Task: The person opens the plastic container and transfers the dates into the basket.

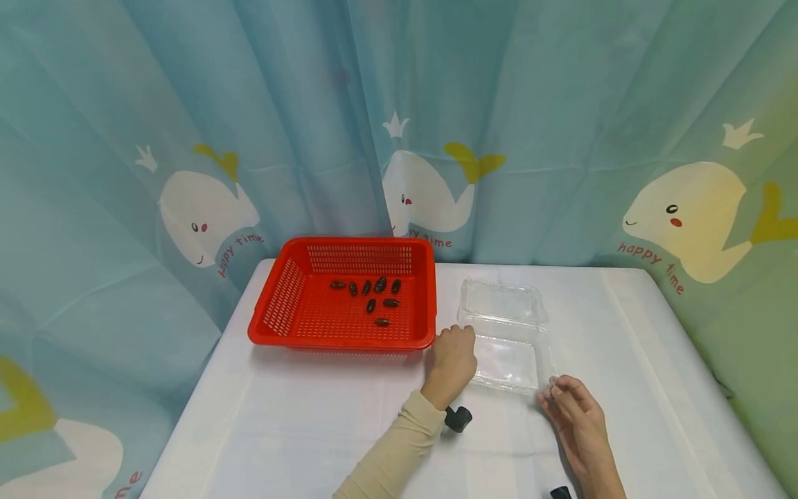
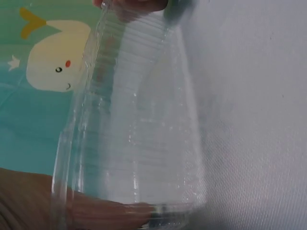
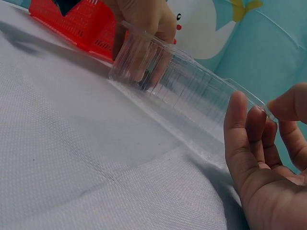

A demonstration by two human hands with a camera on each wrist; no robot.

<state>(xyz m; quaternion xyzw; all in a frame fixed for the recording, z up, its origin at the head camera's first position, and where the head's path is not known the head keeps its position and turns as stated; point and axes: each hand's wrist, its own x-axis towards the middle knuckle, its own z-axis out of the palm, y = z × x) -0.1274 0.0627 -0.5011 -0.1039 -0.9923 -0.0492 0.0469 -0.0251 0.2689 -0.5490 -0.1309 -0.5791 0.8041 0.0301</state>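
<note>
A clear plastic clamshell box point(image 1: 506, 360) lies on the white table with its lid point(image 1: 501, 302) folded back, away from me. My left hand point(image 1: 451, 364) is at the box's left side, fingers pointing down. Seen through the clear wall in the right wrist view, those fingers pinch a small dark oval piece point(image 3: 145, 80) low in the box. Thumb and fingers of my right hand point(image 1: 580, 423) pinch the box's near right corner. Several similar dark brown, date-like ovals point(image 1: 391, 303) lie in the red basket point(image 1: 341, 342), left of the box.
The basket, a slatted plastic one, stands at the far left of the table point(image 1: 299, 416). Behind the table's far edge hangs a blue-green curtain point(image 1: 548, 138) printed with whales, which also runs along both sides. A black wrist-worn device point(image 1: 458, 418) sits at my left wrist.
</note>
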